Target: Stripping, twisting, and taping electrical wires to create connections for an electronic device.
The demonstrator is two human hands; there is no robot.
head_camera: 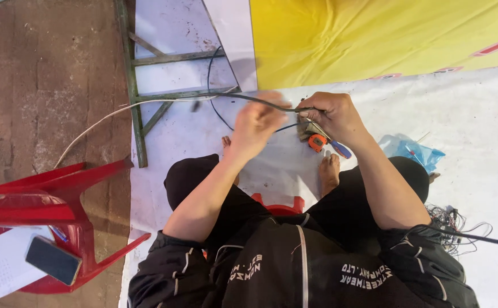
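A red plastic chair (61,211) lies tipped at the far left, a dark phone (53,260) resting on it. The left hand (256,126) is blurred mid-motion, its fingers loosely curled along the thin dark cable (249,98); I cannot tell whether they grip it. It looks like the cable is being worked at its end, which next calls for a steady hold. The right hand (332,116) is closed around the cable end, above an orange-and-blue handled tool (324,144). Both forearms reach forward over bent knees.
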